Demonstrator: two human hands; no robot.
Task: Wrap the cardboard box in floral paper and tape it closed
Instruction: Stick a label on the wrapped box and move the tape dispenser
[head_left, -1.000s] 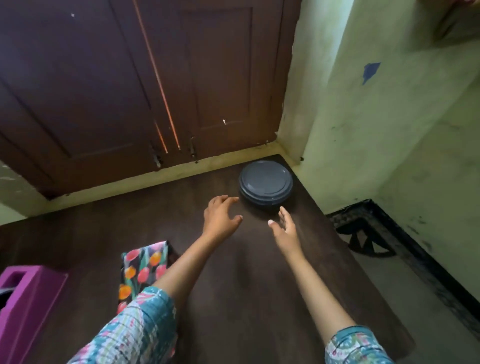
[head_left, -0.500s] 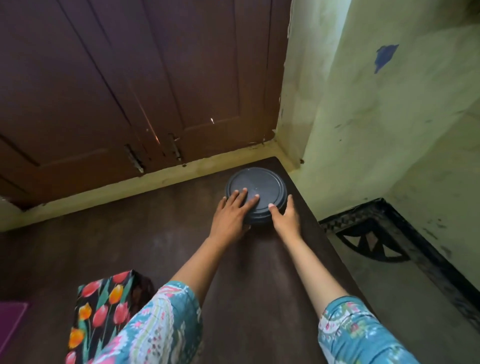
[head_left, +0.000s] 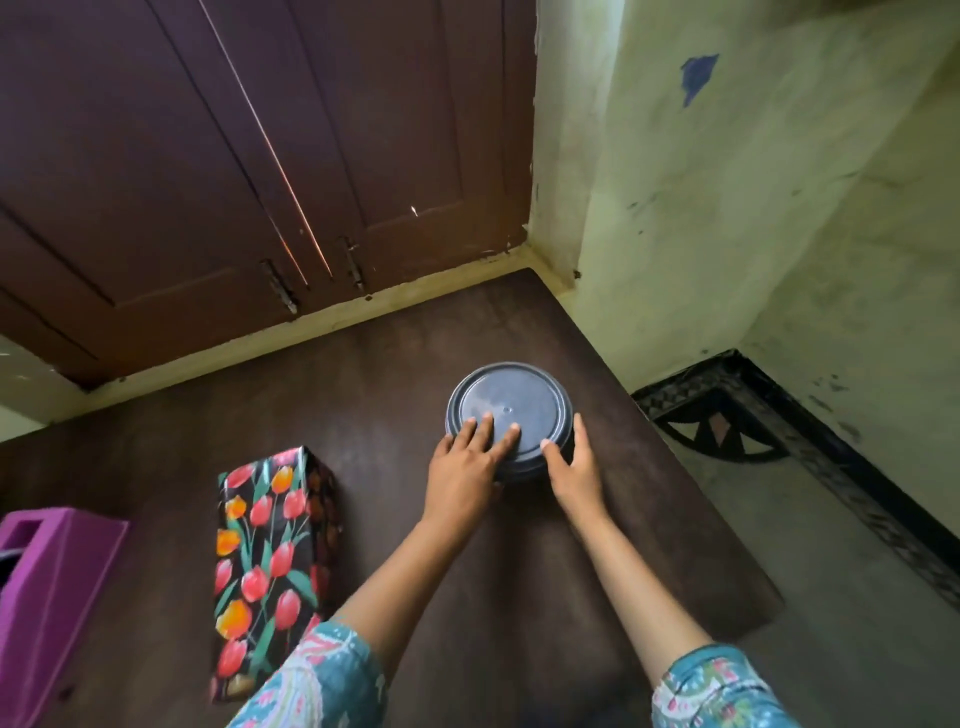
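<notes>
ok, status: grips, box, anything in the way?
Left grip flat on top of the round container, right grip against its side. Floral-wrapped box lies on the table, untouched. Nothing between box and left grip.

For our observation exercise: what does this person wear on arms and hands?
The left sleeve and right sleeve are short, teal, printed with pink and white patterns. Forearms are bare; the left hand and right hand show no gloves, rings or bangles.

head view looks down, close, onto the table (head_left: 374, 395) corner.
</notes>
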